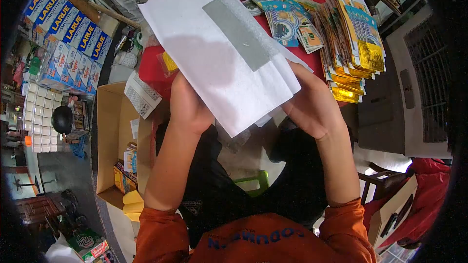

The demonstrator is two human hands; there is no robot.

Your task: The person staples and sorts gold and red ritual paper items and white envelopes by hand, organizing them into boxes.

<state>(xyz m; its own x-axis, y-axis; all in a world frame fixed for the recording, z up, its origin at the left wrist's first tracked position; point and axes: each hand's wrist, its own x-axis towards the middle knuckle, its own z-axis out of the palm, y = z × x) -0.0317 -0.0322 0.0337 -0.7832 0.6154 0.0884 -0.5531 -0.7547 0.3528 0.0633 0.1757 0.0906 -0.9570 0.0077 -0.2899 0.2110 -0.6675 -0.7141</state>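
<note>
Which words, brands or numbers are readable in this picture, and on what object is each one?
"LARUE SMOOTH": blue cartons.
"Tiger", probably: blue-white cartons.
Upside down, unreadable: blue letters on the orange shirt.
Too small: printed paper stacks.
No text: white envelopes held by left hand and right hand.

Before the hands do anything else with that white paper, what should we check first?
1. Left hand grips the white paper stack: ok.
2. Right hand pinches its other edge: ok.
3. Sheets lined up neatly: not ok, the edges fan apart.
4. Grey strip faces the camera: ok.
5. Room on the red table underneath: cannot tell, the paper hides much of it.
6. Colourful paper piles sit apart from both hands: ok.
</note>
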